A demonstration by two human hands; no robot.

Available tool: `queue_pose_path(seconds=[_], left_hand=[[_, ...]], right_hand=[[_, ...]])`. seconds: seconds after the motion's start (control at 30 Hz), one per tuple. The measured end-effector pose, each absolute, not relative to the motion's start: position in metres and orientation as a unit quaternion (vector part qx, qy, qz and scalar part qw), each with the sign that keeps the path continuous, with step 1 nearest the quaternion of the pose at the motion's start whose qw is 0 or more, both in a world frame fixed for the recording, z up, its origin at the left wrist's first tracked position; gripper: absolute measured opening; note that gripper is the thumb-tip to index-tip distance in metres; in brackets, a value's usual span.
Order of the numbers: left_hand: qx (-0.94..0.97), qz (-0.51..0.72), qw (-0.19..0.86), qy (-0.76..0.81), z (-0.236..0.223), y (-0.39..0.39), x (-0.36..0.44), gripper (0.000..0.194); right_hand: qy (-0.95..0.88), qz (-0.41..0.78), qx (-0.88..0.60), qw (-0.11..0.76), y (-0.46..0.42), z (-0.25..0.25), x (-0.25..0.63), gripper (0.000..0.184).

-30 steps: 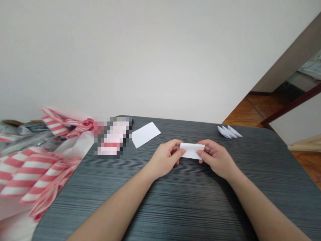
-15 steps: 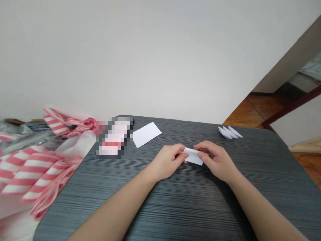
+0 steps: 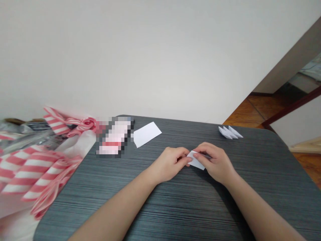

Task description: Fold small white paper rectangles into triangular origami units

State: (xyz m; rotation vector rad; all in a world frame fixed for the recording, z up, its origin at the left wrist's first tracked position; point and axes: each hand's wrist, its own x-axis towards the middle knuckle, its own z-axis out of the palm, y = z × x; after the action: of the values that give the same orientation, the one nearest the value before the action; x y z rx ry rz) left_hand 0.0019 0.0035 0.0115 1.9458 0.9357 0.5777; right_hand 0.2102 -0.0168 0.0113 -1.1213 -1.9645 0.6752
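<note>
Between my hands is a small folded piece of white paper (image 3: 197, 162), tilted, just over the dark table. My left hand (image 3: 173, 163) pinches its left end between thumb and fingers. My right hand (image 3: 215, 160) grips its upper right part, thumb on the near face and fingers behind. The fingers hide some of its edges. A flat white sheet of paper (image 3: 147, 134) lies to the left, beyond my left hand. Several small folded paper pieces (image 3: 230, 132) with pointed ends sit together at the far right, beyond my right hand.
The dark wood-grain table (image 3: 160, 214) has rounded corners and meets a pale wall (image 3: 160, 60) at the back. A blurred-out phone-like object (image 3: 115, 135) lies at the table's left edge. Red-and-white striped cloth (image 3: 37, 167) is heaped left of the table.
The folded paper has turned so its right end points more downward. Both hands have drawn closer together, and my right thumb has slid toward the paper's upper left.
</note>
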Motion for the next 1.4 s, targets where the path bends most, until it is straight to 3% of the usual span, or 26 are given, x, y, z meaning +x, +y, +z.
queue_pose_path(seconds=[0.23, 1.4], left_hand=[[0.784, 0.221, 0.436, 0.381, 0.0116, 0.0036, 0.0022, 0.028], [0.784, 0.211, 0.434, 0.390, 0.0120, 0.0027, 0.0058, 0.025]], right_hand=[[-0.765, 0.266, -0.442, 0.386, -0.0167, 0.0106, 0.2111, 0.008], [-0.742, 0.316, -0.460, 0.370, -0.0141, 0.0100, 0.2128, 0.018]])
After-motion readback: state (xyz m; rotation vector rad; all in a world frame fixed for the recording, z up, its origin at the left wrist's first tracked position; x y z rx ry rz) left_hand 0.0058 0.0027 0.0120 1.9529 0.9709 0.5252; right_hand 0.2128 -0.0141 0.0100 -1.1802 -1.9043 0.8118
